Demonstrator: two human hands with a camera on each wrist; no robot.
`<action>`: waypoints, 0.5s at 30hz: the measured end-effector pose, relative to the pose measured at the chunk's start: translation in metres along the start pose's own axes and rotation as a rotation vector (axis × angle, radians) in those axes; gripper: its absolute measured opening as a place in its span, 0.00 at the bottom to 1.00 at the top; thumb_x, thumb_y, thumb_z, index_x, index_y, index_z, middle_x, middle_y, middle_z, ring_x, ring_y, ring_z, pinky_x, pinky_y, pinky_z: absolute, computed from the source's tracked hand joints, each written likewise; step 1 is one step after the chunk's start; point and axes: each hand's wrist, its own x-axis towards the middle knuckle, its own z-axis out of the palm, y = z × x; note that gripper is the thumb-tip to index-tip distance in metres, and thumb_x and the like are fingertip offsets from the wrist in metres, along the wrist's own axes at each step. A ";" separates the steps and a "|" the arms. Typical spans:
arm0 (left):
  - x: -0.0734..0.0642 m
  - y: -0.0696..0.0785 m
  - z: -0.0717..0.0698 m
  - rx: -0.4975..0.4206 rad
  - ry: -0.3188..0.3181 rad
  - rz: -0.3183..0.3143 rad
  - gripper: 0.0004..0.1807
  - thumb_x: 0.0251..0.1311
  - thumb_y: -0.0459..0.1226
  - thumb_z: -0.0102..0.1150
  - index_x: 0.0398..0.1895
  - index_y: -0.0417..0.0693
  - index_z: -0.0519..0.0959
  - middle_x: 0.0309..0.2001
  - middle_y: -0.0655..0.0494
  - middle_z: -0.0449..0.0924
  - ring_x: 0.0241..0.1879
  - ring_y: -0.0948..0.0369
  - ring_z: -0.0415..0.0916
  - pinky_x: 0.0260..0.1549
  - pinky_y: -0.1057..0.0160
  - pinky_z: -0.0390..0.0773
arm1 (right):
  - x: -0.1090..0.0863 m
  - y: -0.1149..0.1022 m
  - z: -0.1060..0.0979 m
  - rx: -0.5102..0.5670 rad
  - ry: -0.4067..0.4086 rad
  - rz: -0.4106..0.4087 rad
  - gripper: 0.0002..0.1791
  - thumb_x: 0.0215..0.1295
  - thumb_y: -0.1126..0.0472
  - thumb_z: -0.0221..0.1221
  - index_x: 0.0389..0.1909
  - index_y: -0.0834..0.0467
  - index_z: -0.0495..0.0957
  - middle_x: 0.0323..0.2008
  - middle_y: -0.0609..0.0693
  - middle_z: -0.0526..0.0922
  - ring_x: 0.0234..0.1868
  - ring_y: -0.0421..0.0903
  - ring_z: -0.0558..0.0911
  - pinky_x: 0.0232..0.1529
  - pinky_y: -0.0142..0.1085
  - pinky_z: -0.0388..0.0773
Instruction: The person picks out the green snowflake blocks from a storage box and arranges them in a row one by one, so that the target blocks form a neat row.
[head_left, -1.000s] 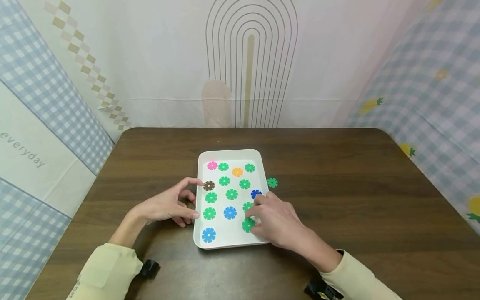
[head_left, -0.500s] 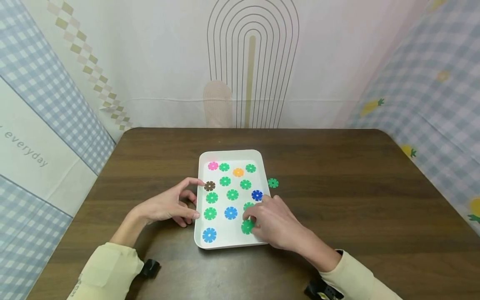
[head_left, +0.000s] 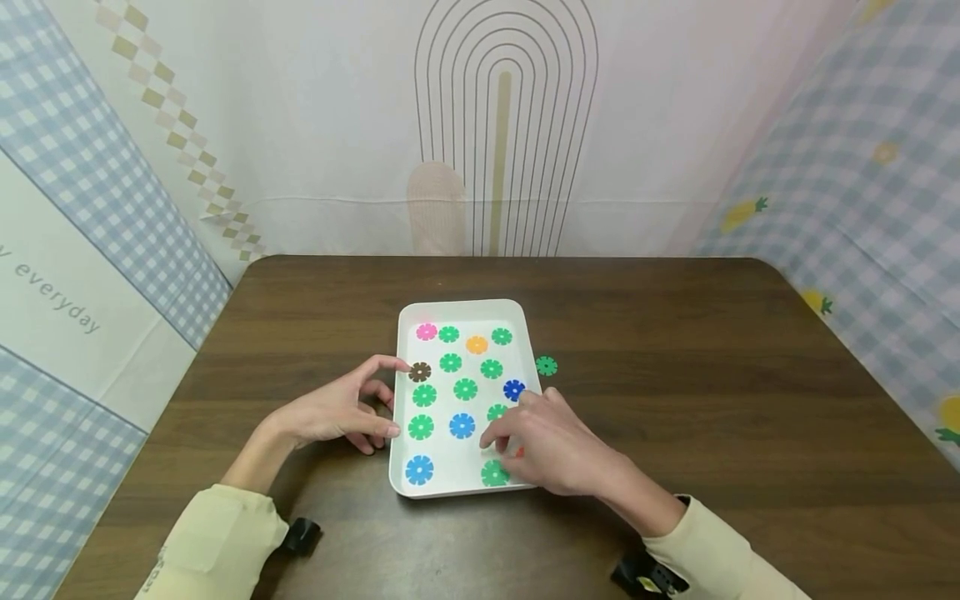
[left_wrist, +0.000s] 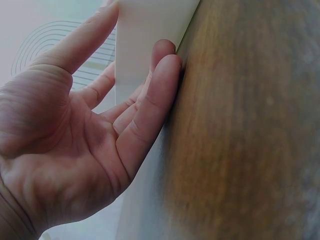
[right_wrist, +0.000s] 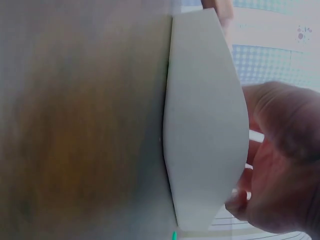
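The left hand (head_left: 337, 412) rests on the dark wooden counter (head_left: 675, 400) against the left wall of the white tray (head_left: 459, 310); the fingers are loosely bent, the forefinger and thumb touching the tray's rim, and nothing is clasped in them. The left wrist view shows those fingers (left_wrist: 150, 105) lying flat along the tray's white side (left_wrist: 145, 35).

Inside the tray lie flat notched discs in rows: a pink disc (head_left: 426, 332) at the far left corner, an orange disc (head_left: 476, 343), a brown disc (head_left: 419, 372) beside the left forefinger tip, two light blue discs (head_left: 418, 470) (head_left: 461, 426), a dark blue disc (head_left: 513, 389), and several green ones. One green disc (head_left: 493, 473) lies near the tray's near right corner, just below the right hand.

The right hand (head_left: 551, 446) reaches over the tray's right side with fingers curled down toward the tray floor; something small and red shows under the fingertips, but I cannot tell whether it is pinched.

A lone green disc (head_left: 546, 365) sits on the counter just right of the tray.
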 end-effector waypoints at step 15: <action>0.000 -0.001 -0.001 -0.010 -0.002 -0.002 0.47 0.64 0.36 0.75 0.78 0.51 0.52 0.51 0.40 0.71 0.33 0.50 0.84 0.33 0.52 0.89 | 0.008 0.001 -0.002 -0.018 -0.125 -0.077 0.14 0.57 0.53 0.79 0.44 0.43 0.92 0.36 0.36 0.85 0.40 0.38 0.71 0.47 0.41 0.63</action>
